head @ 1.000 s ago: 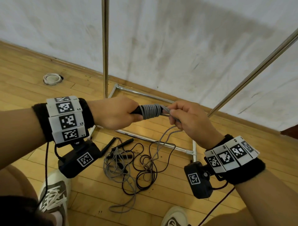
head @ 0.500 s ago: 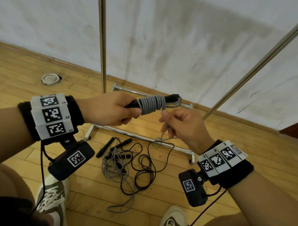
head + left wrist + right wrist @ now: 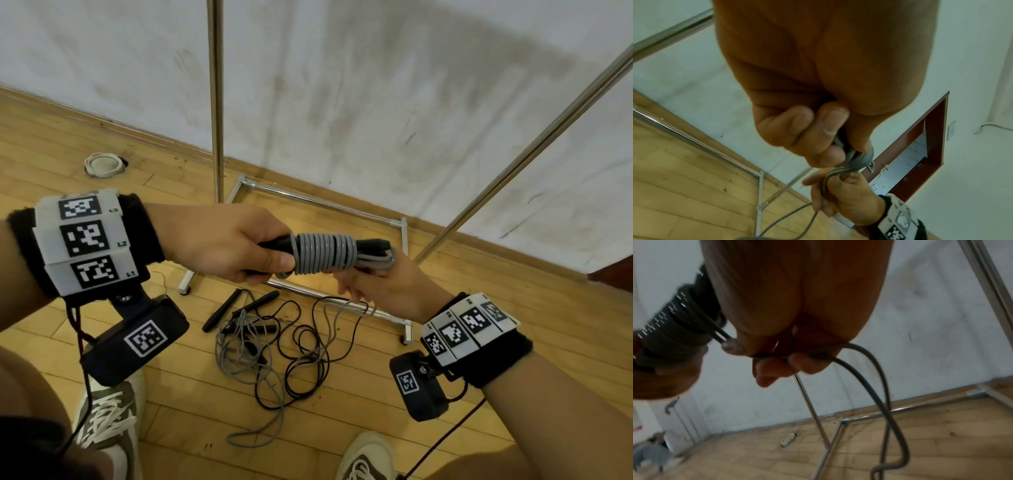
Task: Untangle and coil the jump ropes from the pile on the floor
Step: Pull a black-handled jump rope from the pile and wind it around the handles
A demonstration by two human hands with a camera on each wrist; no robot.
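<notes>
My left hand (image 3: pixel 239 250) grips the black handles of a grey jump rope (image 3: pixel 323 253), whose cord is wound in several tight turns around them. Just below the bundle's right end, my right hand (image 3: pixel 373 284) pinches the loose grey cord (image 3: pixel 865 369), which hangs down in a loop toward the floor. In the left wrist view the left fingers (image 3: pixel 807 129) curl round the bundle, with the right hand (image 3: pixel 842 194) under it. On the floor lies the pile (image 3: pixel 274 346) of tangled black and grey ropes with black handles.
A metal rack stands against the white wall, with an upright pole (image 3: pixel 215 102), a slanted pole (image 3: pixel 534 144) and base bars (image 3: pixel 322 205) on the wooden floor. A white ring (image 3: pixel 102 164) lies at the far left. My two shoes (image 3: pixel 106 418) are at the bottom.
My right hand has dropped from the bundle's end and swung under it with the cord, adding to the winding. The left hand has held the handles steady, shifting slightly right.
</notes>
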